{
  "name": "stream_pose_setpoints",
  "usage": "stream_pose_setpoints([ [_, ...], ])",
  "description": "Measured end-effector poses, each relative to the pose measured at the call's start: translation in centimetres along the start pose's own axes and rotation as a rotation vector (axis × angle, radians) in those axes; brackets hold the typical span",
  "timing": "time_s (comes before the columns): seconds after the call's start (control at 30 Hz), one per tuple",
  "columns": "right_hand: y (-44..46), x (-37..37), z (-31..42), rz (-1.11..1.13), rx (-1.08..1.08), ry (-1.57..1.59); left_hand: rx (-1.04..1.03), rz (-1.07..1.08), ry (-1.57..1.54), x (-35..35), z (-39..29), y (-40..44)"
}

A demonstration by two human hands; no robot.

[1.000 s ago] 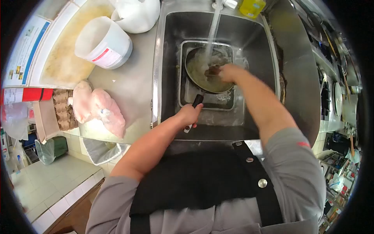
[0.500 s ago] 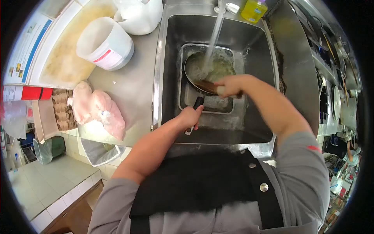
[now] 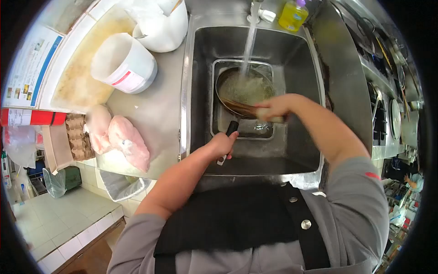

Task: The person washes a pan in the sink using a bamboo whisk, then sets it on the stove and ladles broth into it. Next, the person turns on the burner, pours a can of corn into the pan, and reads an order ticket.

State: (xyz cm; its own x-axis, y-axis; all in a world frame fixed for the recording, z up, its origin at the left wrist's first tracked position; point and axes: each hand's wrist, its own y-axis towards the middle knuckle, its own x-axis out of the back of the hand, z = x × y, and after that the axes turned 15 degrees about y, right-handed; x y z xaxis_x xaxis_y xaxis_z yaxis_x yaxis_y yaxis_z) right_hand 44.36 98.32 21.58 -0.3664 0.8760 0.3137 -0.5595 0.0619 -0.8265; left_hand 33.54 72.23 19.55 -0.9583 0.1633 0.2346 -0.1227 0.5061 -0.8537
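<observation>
Our left hand (image 3: 223, 145) grips a pan (image 3: 221, 86) by its handle, our right hand (image 3: 275, 107) a brush (image 3: 242, 108); water (image 3: 249, 45) pours in; a tub (image 3: 123, 66) crowds the left counter (image 3: 153, 118); soap bottle (image 3: 293, 17), far right.

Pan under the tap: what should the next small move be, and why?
Probably sweep the brush across the pan: the right hand holds it at the near rim, the left hand grips the handle, and water runs into the pan, which looks cloudy inside.

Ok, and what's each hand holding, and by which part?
Left hand: the pan, by its black handle. Right hand: a brown-bristled brush, by its pale end.
</observation>
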Motion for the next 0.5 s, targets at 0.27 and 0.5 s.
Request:
stream_pose_setpoints([
  [0.27,2.0,-1.3,2.7,-0.174,-0.189,-0.156,0.043,-0.056,0.13,-0.6,0.7,0.9],
  [0.5,4.1,3.5,-2.4,0.026,-0.158,-0.349,0.023,-0.05,0.066,-0.7,0.7,0.7],
])
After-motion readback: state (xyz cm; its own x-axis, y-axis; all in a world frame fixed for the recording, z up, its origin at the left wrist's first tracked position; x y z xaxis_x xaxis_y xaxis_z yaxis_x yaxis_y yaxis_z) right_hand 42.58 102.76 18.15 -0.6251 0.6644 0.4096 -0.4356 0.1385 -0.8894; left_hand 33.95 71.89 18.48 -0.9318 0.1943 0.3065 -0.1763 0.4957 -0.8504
